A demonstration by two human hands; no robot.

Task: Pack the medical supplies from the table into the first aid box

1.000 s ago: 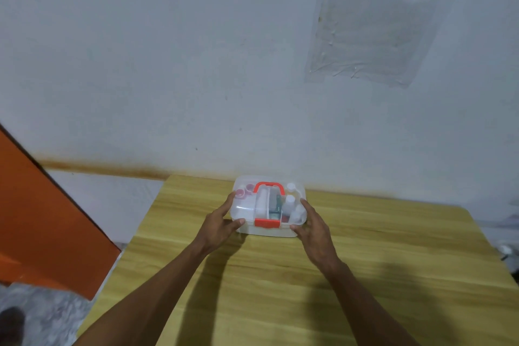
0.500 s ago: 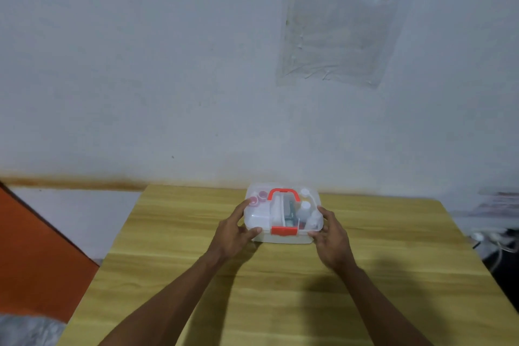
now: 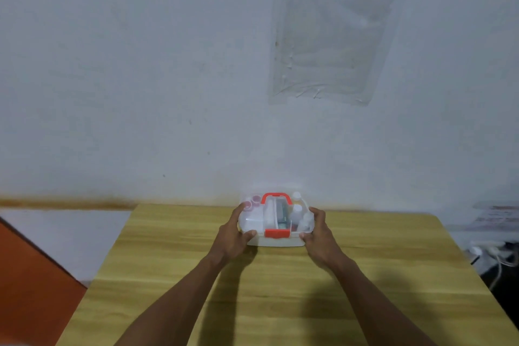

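Observation:
A clear plastic first aid box (image 3: pixel 276 241) with a red handle (image 3: pixel 276 197) and a red front latch (image 3: pixel 277 233) stands near the far edge of the wooden table (image 3: pixel 280 289). Its lid is down. Through the lid I see white bottles (image 3: pixel 297 211) on the right and pink-capped items (image 3: pixel 252 202) on the left. My left hand (image 3: pixel 234 236) grips the box's left side, thumb on the front corner. My right hand (image 3: pixel 318 236) grips the right side in the same way.
A white wall rises right behind the table, with a clear plastic sheet (image 3: pixel 331 31) stuck to it. An orange panel (image 3: pixel 31 284) stands at the lower left. White cables and plugs (image 3: pixel 494 254) lie off the table's right edge.
The view has shifted, so the box and hands sit further right in frame. Both hands have closed in tighter on the box's sides.

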